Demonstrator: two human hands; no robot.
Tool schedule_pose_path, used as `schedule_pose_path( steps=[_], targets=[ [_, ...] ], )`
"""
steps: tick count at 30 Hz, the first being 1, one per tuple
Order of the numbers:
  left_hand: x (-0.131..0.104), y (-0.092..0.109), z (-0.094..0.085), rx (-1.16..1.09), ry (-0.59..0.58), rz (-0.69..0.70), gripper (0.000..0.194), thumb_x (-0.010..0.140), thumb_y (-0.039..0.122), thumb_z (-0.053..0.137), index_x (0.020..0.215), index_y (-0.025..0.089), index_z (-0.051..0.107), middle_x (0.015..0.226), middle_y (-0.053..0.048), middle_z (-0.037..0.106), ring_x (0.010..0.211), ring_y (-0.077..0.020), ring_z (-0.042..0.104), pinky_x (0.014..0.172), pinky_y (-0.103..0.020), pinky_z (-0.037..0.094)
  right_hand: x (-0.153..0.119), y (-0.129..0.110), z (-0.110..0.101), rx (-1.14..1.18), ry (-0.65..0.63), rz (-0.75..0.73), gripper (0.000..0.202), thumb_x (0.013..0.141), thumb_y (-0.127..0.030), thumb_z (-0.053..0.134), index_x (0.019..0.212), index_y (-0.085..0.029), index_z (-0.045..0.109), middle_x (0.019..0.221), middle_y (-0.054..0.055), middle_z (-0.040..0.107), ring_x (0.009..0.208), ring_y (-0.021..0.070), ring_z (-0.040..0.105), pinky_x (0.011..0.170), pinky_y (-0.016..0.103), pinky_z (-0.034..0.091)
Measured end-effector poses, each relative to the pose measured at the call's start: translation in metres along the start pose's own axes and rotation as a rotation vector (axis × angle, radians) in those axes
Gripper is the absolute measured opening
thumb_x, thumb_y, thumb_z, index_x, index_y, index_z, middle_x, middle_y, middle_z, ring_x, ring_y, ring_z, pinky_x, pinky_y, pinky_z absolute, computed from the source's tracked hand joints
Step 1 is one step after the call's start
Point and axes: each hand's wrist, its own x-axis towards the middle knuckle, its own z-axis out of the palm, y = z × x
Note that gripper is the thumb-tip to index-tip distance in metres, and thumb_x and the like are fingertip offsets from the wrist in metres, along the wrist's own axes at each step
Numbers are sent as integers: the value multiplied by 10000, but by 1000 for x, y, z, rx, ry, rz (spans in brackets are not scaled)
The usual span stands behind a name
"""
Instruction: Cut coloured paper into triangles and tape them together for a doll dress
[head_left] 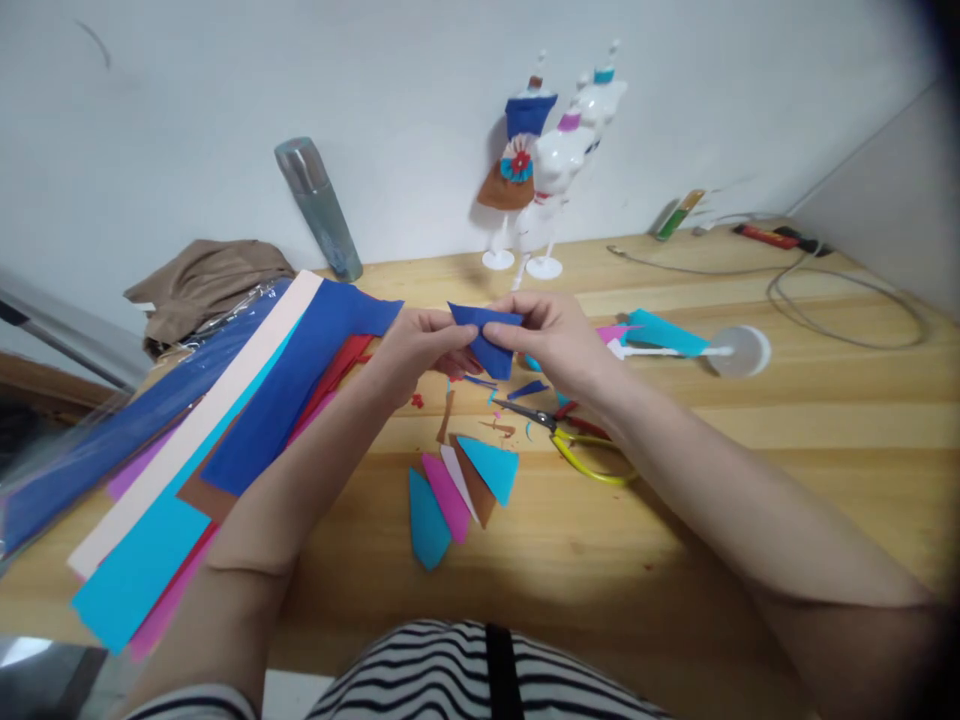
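Observation:
Both of my hands pinch one small piece of dark blue crepe paper (pixel 493 352) above the middle of the table. My left hand (pixel 425 345) grips its left side, with the thumb on top. From the right, my right hand (pixel 551 335) holds its upper edge, the thumb tip close to the other thumb. Below the hands lie cut paper pieces: a light blue one (pixel 491 465), a magenta one (pixel 448 495) and a teal one (pixel 430 525), with brown and pale ones between. Scissors with yellow and red handles (pixel 581 445) rest under my right forearm, blades pointing left.
Long coloured paper strips (pixel 202 420) spread across the left of the wooden table (pixel 720 500). Behind stand small white dress forms (pixel 559 160) and a grey spray can (pixel 319 210). A white stand (pixel 739 351) lies on its side at right, near a looped cable (pixel 780 285).

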Motion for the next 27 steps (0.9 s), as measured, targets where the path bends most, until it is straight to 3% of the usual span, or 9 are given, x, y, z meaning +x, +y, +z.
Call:
schedule_pose_path(
  steps=[3, 7, 13, 17, 20, 27],
  targets=[
    [2, 0, 0, 63, -1, -10, 434, 679, 507, 925, 578, 155, 692, 634, -95, 765, 562, -152, 698, 537, -213, 528, 2, 3, -1, 43, -11, 61, 313, 680, -455, 889, 711, -238, 665, 642, -15, 657, 598, 147, 569, 615, 315, 489],
    [2, 1, -3, 90, 75, 35, 464, 712, 525, 922, 573, 148, 689, 593, -76, 734, 518, -138, 664, 518, -219, 521, 2, 2, -2, 63, -74, 94, 366, 661, -492, 940, 707, -229, 690, 660, 2, 696, 603, 146, 599, 606, 301, 492],
    [-3, 2, -2, 54, 124, 76, 391, 766, 450, 900, 610, 144, 715, 598, -40, 731, 556, -143, 700, 567, -218, 546, 4, 2, -6, 68, -114, 111, 586, 802, -802, 726, 667, -232, 699, 646, 37, 693, 567, 164, 604, 541, 323, 480],
    [-3, 4, -3, 90, 147, 67, 350, 778, 425, 875, 620, 148, 730, 612, -48, 744, 569, -156, 719, 579, -231, 569, 4, 1, -7, 6, 24, 59, 433, 845, -631, 784, 702, -235, 682, 665, 33, 677, 577, 160, 596, 556, 328, 469],
    [-1, 3, -4, 90, 161, 64, 339, 763, 423, 879, 628, 148, 733, 641, -53, 759, 589, -160, 727, 604, -242, 593, 4, 0, -5, -21, 82, 42, 302, 771, -464, 874, 763, -243, 669, 633, -3, 647, 556, 146, 571, 557, 317, 448],
    [2, 0, -6, 49, 212, 108, 303, 772, 367, 856, 611, 151, 717, 627, -33, 749, 577, -144, 713, 631, -249, 613, 6, 0, -3, 40, 131, 1, 321, 664, -433, 905, 804, -257, 677, 582, -31, 632, 534, 138, 535, 555, 316, 414]
  ],
)
